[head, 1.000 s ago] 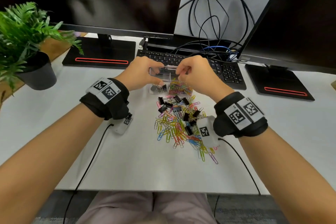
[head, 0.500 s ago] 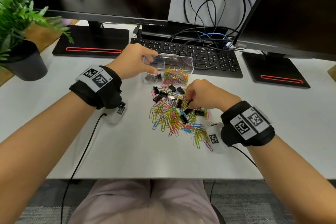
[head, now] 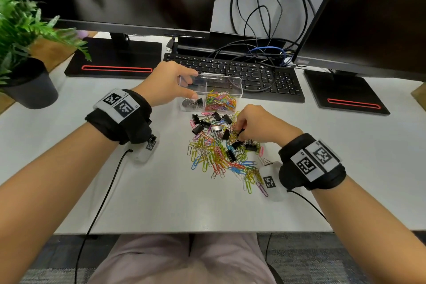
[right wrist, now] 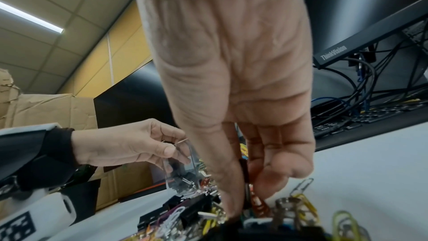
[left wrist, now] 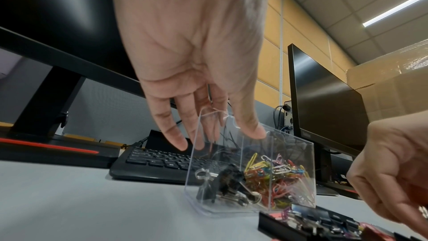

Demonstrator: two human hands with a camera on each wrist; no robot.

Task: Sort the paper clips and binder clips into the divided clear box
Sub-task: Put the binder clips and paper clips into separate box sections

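The clear divided box [head: 235,83] stands on the white desk before the keyboard. Its left compartment holds black binder clips [head: 192,102]; its right one holds coloured paper clips [head: 221,101]. My left hand [head: 190,85] grips the box's left end, thumb on the near wall and fingers on the far wall [left wrist: 289,162]. Just in front of the box lies a mixed pile of paper clips [head: 214,157] and binder clips [head: 200,123]. My right hand [head: 238,132] is down in the pile's right side, thumb and fingers [right wrist: 275,177] pinching a black binder clip there.
A black keyboard [head: 253,74] with tangled cables lies right behind the box. Two monitors on black bases [head: 115,60] [head: 345,92] flank it. A potted plant [head: 25,57] stands at far left. Wrist-camera cables trail over the desk's front edge.
My right hand left the top of the box's right compartment, dropped to the pile and now pinches among the clips. My left hand stayed on the box.
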